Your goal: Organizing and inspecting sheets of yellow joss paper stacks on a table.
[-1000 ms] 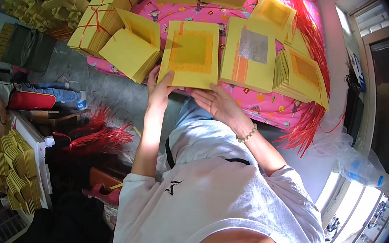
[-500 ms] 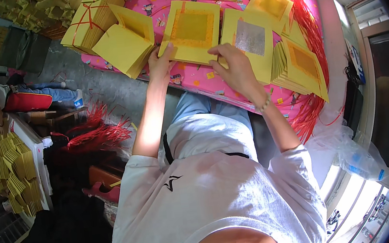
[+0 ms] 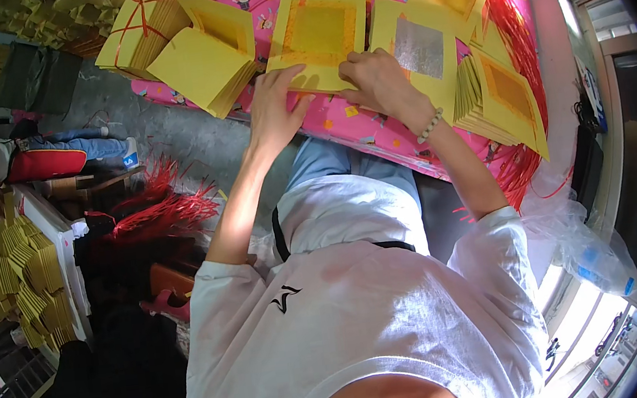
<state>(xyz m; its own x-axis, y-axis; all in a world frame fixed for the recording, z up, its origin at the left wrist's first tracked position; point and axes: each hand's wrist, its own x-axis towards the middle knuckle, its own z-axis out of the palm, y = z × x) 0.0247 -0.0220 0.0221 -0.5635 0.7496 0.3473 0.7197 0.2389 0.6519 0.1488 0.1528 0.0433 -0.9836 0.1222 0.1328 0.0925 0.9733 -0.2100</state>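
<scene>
Pressing flat on the yellow paper stack (image 3: 318,38), left hand (image 3: 274,106) spread at its near-left corner, right hand (image 3: 376,82) curled on its near-right edge, neither grip pinching

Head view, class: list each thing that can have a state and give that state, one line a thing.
Left hand: open, flat on the gold-centred sheet's near edge.
Right hand: fingers bent, pressing the same sheet.
Gold-centred sheet: flat on the pink cloth.
Silver-centred sheet: flat, untouched.
Folded yellow stack: fanned open.
Tied bundle: bound with red string.

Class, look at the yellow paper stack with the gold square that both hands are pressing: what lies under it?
Under the yellow paper stack a pink patterned cloth shows at its near edge. Whatever lies beneath the cloth is covered. The left hand and right hand rest on the stack's near edge.
</scene>
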